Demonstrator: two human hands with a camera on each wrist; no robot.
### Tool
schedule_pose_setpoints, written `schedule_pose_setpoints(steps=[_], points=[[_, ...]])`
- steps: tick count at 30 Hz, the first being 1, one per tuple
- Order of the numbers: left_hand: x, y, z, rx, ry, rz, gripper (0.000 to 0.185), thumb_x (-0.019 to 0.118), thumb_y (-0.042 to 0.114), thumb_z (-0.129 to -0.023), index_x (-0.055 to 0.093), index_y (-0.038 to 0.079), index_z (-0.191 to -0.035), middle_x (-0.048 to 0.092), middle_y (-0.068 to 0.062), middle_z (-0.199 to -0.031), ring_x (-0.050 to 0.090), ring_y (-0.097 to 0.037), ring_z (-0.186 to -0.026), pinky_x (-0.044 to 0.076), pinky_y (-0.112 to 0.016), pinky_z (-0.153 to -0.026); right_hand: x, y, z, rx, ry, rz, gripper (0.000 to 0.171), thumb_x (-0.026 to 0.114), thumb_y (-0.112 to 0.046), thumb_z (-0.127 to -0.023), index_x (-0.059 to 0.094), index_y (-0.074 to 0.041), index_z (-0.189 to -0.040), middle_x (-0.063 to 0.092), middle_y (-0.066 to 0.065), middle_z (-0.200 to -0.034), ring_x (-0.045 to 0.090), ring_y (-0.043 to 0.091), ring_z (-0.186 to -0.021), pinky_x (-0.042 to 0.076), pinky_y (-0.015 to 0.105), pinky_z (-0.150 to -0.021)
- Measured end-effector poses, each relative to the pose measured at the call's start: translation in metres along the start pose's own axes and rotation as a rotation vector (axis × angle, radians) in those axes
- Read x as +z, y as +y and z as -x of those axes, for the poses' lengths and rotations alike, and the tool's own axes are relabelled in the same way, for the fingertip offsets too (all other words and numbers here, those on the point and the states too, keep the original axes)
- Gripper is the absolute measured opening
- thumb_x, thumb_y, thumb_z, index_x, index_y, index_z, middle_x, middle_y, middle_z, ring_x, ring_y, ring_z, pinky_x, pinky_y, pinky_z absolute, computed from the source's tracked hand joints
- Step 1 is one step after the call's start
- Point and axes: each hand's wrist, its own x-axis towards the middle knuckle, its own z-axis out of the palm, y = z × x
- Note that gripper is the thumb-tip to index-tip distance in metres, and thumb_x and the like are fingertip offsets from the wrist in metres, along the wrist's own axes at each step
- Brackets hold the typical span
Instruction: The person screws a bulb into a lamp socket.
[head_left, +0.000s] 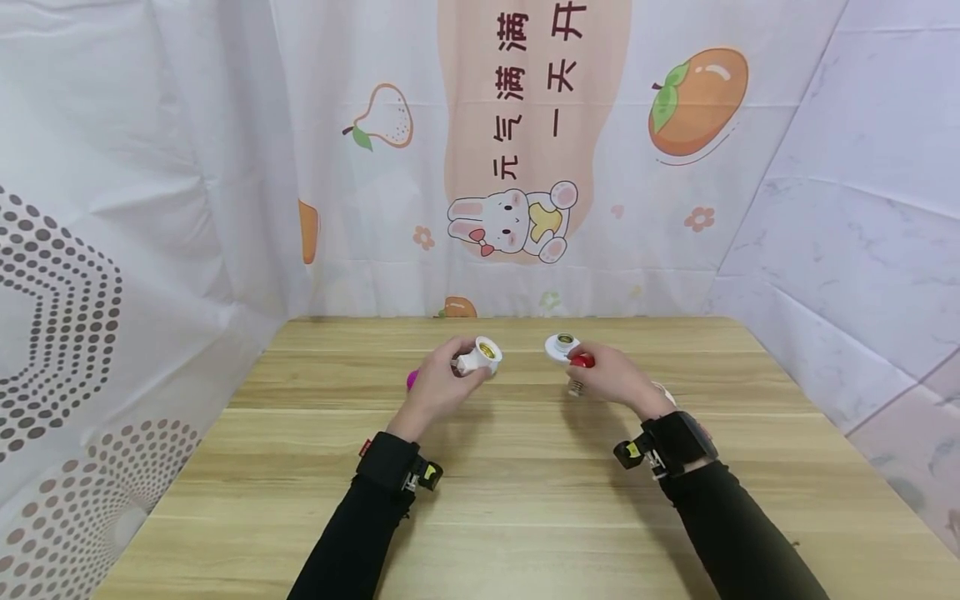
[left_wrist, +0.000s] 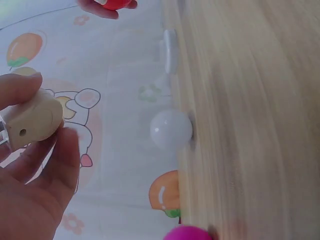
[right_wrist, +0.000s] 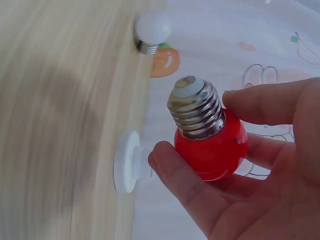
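Both your forearms reach forward over the wooden table (head_left: 525,500), black sleeves to the wrists, a black strap on each. Your left hand (head_left: 438,385) is raised just above the tabletop, fingers curled around a white lamp socket (head_left: 480,356); its brass-lined mouth tips up and away from you, and the left wrist view shows thumb and fingers clasping its cream body. Just beyond your left knuckles a magenta bulb (head_left: 411,380) peeks out, resting on the table, with a white bulb (left_wrist: 171,129) lying further along the far edge.

Your right hand (head_left: 611,379) is held at the same height, fingers wrapped around a red bulb (right_wrist: 212,145); the right wrist view shows its metal screw base pointing out past your fingertips, bare and free. Just beyond that hand a second white socket (head_left: 563,346) stands on the table, apart from your fingers.

The curtain (head_left: 517,125) behind carries the characters 元气满满一天 in brown; the last one is cut off
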Motion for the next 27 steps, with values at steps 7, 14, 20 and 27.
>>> schedule_pose_setpoints(steps=[7, 14, 20, 27], points=[[-0.003, 0.004, -0.001, 0.01, -0.002, 0.113, 0.041, 0.08, 0.015, -0.088, 0.068, 0.006, -0.126, 0.066, -0.01, -0.117, 0.065, -0.023, -0.095, 0.059, -0.032, -0.08, -0.001, -0.004, 0.005, 0.018, 0.04, -0.101, 0.043, 0.062, -0.027, -0.101, 0.06, -0.002, -0.135, 0.063, 0.02, -0.12, 0.057, 0.028, -0.097, 0.047, 0.033, -0.075], [-0.005, 0.002, -0.001, -0.001, -0.025, 0.128, 0.042, 0.079, 0.018, -0.09, 0.067, 0.005, -0.128, 0.065, -0.009, -0.108, 0.066, -0.024, -0.096, 0.059, -0.033, -0.081, -0.007, -0.004, 0.01, 0.011, 0.0, -0.392, 0.049, 0.052, -0.016, -0.105, 0.045, 0.004, -0.149, 0.056, 0.026, -0.132, 0.058, 0.033, -0.116, 0.053, 0.038, -0.096], [-0.006, 0.003, -0.001, -0.014, -0.026, 0.156, 0.044, 0.078, 0.021, -0.091, 0.067, 0.006, -0.13, 0.068, -0.009, -0.109, 0.064, -0.022, -0.097, 0.057, -0.034, -0.082, -0.014, -0.01, 0.014, 0.012, 0.041, -0.454, 0.049, 0.056, -0.014, -0.104, 0.045, 0.0, -0.15, 0.053, 0.026, -0.138, 0.058, 0.036, -0.12, 0.05, 0.047, -0.103], [-0.007, 0.005, -0.002, -0.003, -0.032, 0.167, 0.041, 0.073, 0.016, -0.095, 0.065, 0.003, -0.133, 0.067, -0.01, -0.114, 0.061, -0.024, -0.102, 0.054, -0.036, -0.084, -0.02, -0.017, 0.019, -0.002, 0.128, -0.399, 0.049, 0.068, -0.02, -0.098, 0.055, -0.004, -0.142, 0.06, 0.019, -0.13, 0.059, 0.031, -0.112, 0.051, 0.034, -0.089]])
